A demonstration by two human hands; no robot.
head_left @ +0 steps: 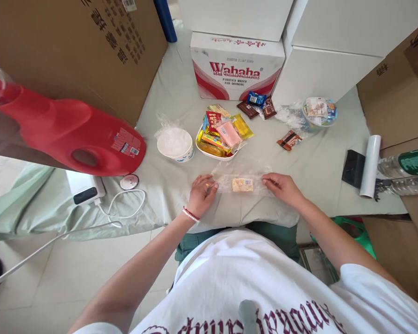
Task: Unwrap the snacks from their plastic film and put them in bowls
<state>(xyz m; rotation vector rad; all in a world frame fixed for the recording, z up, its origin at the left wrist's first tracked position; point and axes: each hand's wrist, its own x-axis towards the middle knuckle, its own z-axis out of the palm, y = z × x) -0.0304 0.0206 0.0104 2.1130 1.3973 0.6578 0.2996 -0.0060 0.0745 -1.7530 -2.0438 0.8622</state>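
Note:
A sheet or bag of clear plastic film [225,182] lies spread near the table's front edge. On or under that film, I cannot tell which, rests a small pale-yellow packaged snack [242,185] with a barcode label. My left hand [202,194] pinches the film's left end. At the opposite end my right hand [283,187] grips it between thumb and fingers. Just beyond the film stands a white tray [214,154] heaped with colourful wrapped snacks, a pink packet [230,134] on top. Left of it is a paper tub [176,144] with crumpled clear plastic in its mouth.
Behind stand a Wahaba water carton [237,69] and chocolate packets [248,109]. To the right are a brown packet [289,139], a clear tub [319,113], a white roll [370,166] and bottles [414,161]. At left are a red jug [80,134] and a cabled white device [85,186].

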